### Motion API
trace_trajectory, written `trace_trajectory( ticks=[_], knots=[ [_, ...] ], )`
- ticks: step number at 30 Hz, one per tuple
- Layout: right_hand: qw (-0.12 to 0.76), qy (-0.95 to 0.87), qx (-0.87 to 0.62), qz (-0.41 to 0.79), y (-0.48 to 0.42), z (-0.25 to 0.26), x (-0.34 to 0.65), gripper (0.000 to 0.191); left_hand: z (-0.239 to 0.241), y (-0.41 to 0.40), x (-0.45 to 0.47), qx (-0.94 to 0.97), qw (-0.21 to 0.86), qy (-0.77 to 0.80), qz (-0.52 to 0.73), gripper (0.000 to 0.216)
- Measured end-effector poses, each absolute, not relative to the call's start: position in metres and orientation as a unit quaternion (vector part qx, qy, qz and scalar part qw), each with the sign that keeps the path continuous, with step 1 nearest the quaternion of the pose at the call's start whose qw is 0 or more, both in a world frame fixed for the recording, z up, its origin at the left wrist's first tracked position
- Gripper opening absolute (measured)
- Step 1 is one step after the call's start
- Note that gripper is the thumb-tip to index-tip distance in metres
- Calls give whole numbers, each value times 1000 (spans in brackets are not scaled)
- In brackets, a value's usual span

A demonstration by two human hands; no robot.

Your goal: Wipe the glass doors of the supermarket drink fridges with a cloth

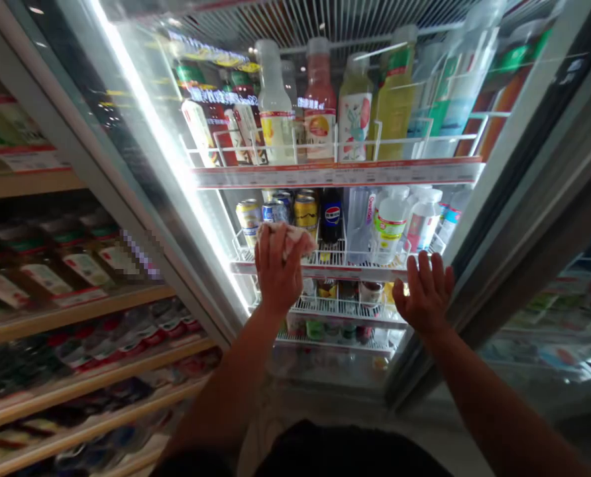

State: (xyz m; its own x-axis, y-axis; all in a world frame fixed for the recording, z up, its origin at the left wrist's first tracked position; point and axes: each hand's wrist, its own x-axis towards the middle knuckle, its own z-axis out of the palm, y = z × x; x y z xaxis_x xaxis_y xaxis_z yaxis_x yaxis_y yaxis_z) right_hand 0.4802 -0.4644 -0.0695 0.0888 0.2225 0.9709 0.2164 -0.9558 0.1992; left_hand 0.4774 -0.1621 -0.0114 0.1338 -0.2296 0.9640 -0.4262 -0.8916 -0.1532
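Both hands are raised before the glass door of a lit drinks cooler, where mirrored lettering reflects. My left hand is closed over a crumpled pinkish-white cloth, which appears to lie against the glass at the height of the can shelf. Part of the cloth is hidden under the fingers. To the right, my right hand holds nothing; its fingers point up, somewhat apart, near the right edge of the door. Whether its palm touches the glass, I cannot tell.
Behind the glass, tall bottles fill the upper rack, with cans, a dark Pepsi bottle and white-capped bottles below. Wooden shelves of bottled drinks stand at the left. A grey door frame runs along the right.
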Motion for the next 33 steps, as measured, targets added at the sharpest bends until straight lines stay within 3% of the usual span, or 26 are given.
trace_trajectory(
  ticks=[2, 8, 14, 21, 28, 33],
  knots=[
    [3, 149, 736, 660, -464, -69, 480, 70, -13, -160, 477, 744, 104, -213, 625, 57],
    [-13, 151, 739, 657, -464, -70, 479, 67, -98, -150, 462, 766, 81, -247, 588, 59],
    [-20, 145, 739, 657, -462, -70, 478, 65, -40, -103, 482, 750, 77, -191, 628, 52],
    [-41, 152, 742, 651, -461, -70, 478, 64, -120, -100, 460, 776, 58, -176, 602, 52],
    [-42, 152, 739, 654, -460, -69, 476, 65, -50, -38, 481, 770, 70, -129, 621, 43],
    [-53, 152, 740, 654, -460, -70, 476, 65, -109, -61, 463, 800, 108, -87, 583, 44]
  ],
)
